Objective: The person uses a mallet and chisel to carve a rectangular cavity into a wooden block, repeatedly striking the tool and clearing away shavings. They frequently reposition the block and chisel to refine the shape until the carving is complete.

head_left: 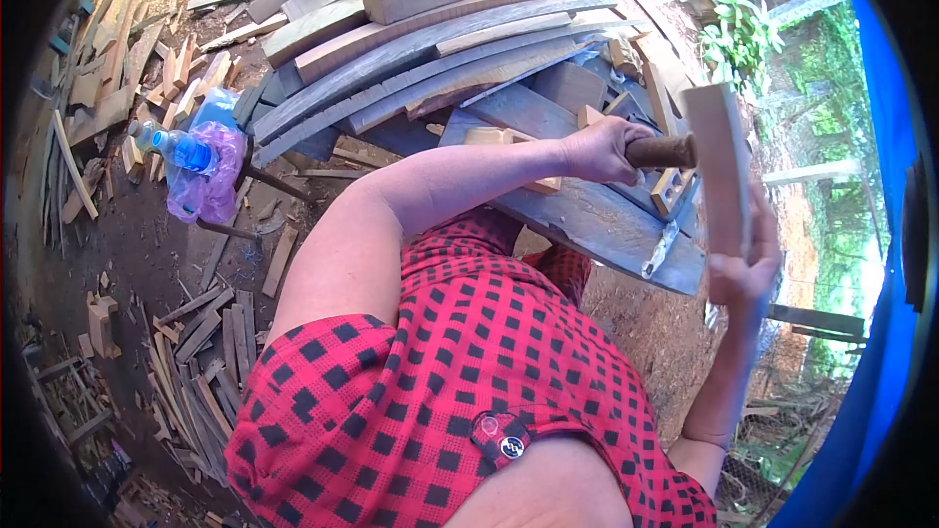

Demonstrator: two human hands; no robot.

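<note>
My left hand (608,149) is closed around a round brown wooden tool handle (661,152), which sticks out to the right; the tool's other end is hidden by the hand. My right hand (745,259), slightly blurred, grips the lower end of a long wooden block (717,161) held upright in view. That block's side overlaps the end of the handle. Below my left hand are a pale wood piece (497,137) and a small block with holes (670,192), both on the grey plank bench (587,220).
A large stack of boards (430,34) lies beyond the bench. Toward the left, a plastic bottle (184,150) sits with a pink plastic bag (210,186). Wood offcuts (201,362) litter the ground, and a blue tarp (875,372) hangs at the right.
</note>
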